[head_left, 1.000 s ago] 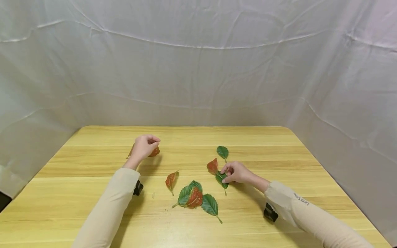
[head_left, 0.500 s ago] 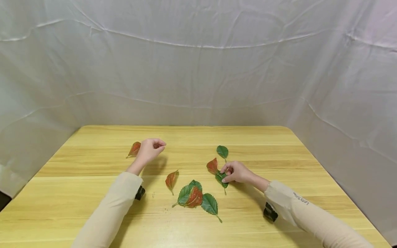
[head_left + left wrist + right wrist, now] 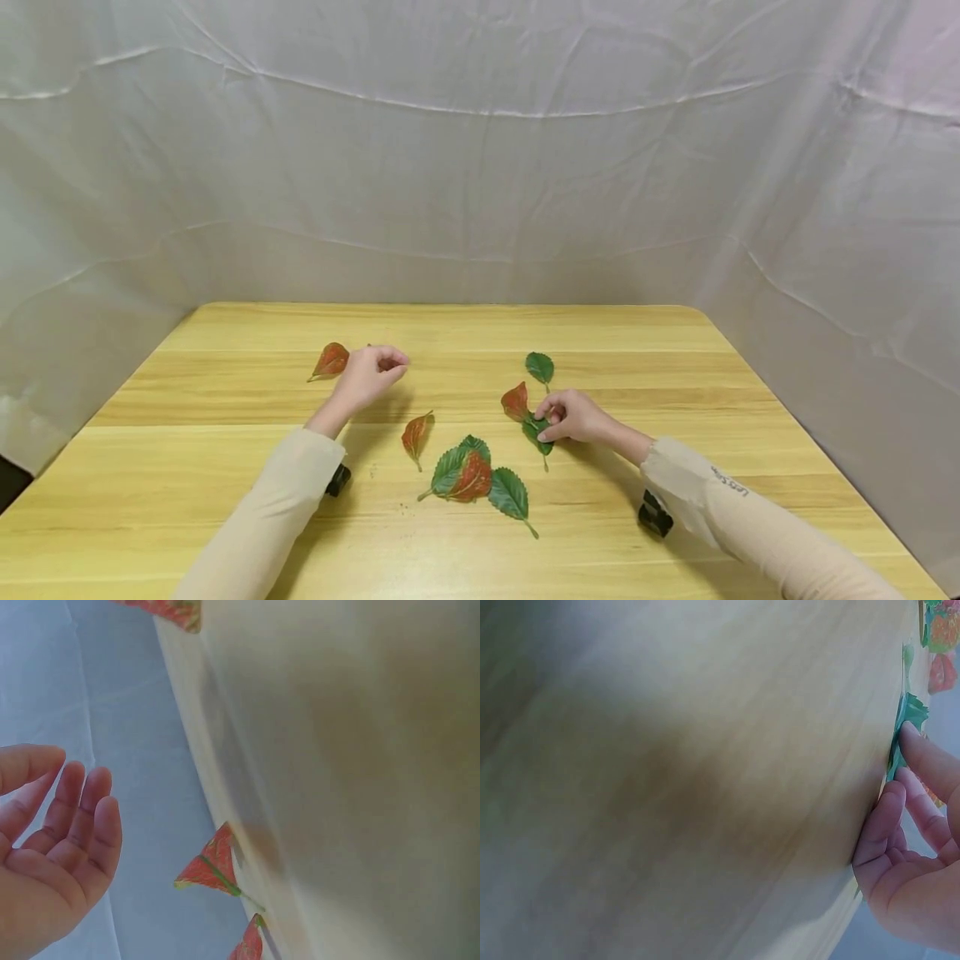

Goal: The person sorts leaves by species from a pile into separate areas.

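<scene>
In the head view my left hand (image 3: pixel 367 379) hovers over the left side of the table, fingers loosely bent and holding nothing. Just behind it lies a red leaf (image 3: pixel 331 360). Another red leaf (image 3: pixel 214 862) shows beyond the palm in the left wrist view; from the head it is mostly hidden by the hand. My right hand (image 3: pixel 576 417) rests low at the table, thumb and forefinger pinching a green leaf (image 3: pixel 911 712). A red leaf (image 3: pixel 515 402) touches the far end of that green one, and a second green leaf (image 3: pixel 539 367) lies farther back.
At the front middle a red leaf (image 3: pixel 472 477) overlaps green leaves (image 3: pixel 448 469), with another green leaf (image 3: pixel 509 493) alongside. A curled red leaf (image 3: pixel 416 436) lies to their left. Pale cloth (image 3: pixel 465 167) hangs around the wooden table (image 3: pixel 450 558).
My left hand has moved right and a little toward me, uncovering the red leaf behind it. The right hand keeps its place at the green leaf.
</scene>
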`<action>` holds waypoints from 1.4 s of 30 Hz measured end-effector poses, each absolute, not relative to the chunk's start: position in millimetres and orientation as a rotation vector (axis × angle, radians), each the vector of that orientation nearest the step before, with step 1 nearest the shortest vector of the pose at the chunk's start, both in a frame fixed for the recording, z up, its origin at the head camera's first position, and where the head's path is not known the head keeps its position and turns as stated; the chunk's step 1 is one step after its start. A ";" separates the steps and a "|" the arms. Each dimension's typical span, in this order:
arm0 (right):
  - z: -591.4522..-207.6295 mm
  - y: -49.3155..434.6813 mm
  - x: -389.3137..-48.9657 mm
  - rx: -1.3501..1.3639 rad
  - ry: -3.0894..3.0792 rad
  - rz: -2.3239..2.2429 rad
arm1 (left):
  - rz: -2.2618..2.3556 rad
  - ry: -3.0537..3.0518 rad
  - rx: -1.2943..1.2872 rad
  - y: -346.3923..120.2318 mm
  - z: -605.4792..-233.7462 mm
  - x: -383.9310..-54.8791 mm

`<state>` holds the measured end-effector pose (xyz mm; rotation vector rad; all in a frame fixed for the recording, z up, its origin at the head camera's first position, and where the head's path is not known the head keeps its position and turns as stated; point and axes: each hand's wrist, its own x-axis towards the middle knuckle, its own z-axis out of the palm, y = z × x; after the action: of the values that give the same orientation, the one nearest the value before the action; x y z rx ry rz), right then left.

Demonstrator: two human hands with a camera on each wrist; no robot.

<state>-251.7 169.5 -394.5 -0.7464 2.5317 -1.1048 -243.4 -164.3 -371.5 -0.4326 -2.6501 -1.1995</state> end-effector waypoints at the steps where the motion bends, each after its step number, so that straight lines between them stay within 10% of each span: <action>1: -394.7 169.6 -251.8 -0.747 2.533 -1.105 | -1.195 -2.661 -0.445 -163.5 -372.2 -242.6; 42: -395.9 169.6 -251.6 -0.728 2.559 -1.081 | -1.153 -3.127 -1.131 -149.9 -370.4 -237.0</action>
<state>-251.6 169.6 -395.9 -0.7284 2.5593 -1.0808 -237.0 -149.9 -370.4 -1.1310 -3.1272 -1.1530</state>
